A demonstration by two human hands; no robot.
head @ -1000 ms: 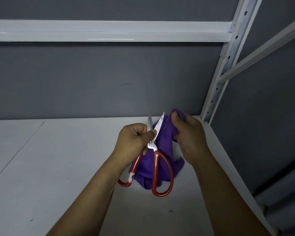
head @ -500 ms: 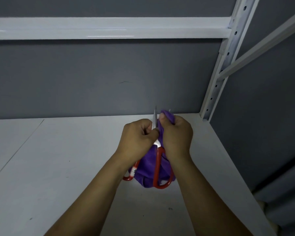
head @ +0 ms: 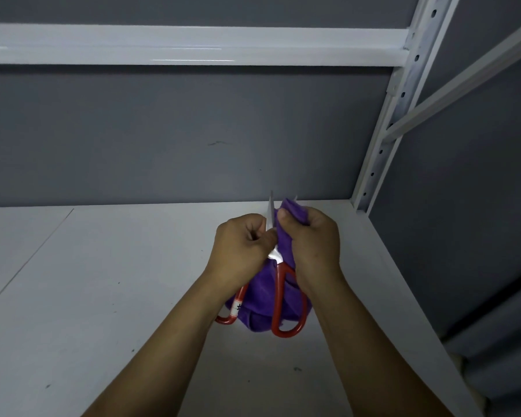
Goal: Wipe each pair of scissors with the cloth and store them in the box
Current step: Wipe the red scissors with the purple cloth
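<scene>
Left grip (head: 241, 248) clamps the scissors (head: 278, 296), right grip (head: 313, 245) pinches cloth (head: 259, 299) over a blade; shelf post (head: 397, 94) stands right.

Our left hand (head: 238, 248) grips the red-handled scissors (head: 278, 284) — our right hand (head: 310, 242) pinches the purple cloth (head: 263, 308) round a blade, above the white shelf (head: 88, 296).

— What is the person wearing?
— Bare arms, as far as they show: the left forearm (head: 175, 341) and the right forearm (head: 367, 341) are uncovered from the wrist to the picture's lower edge.
— And the hands?
— The left hand (head: 241, 248) and the right hand (head: 313, 245) are bare too. The fingers (head: 285, 218) show creased knuckles, and the nails are too small to make out.
</scene>
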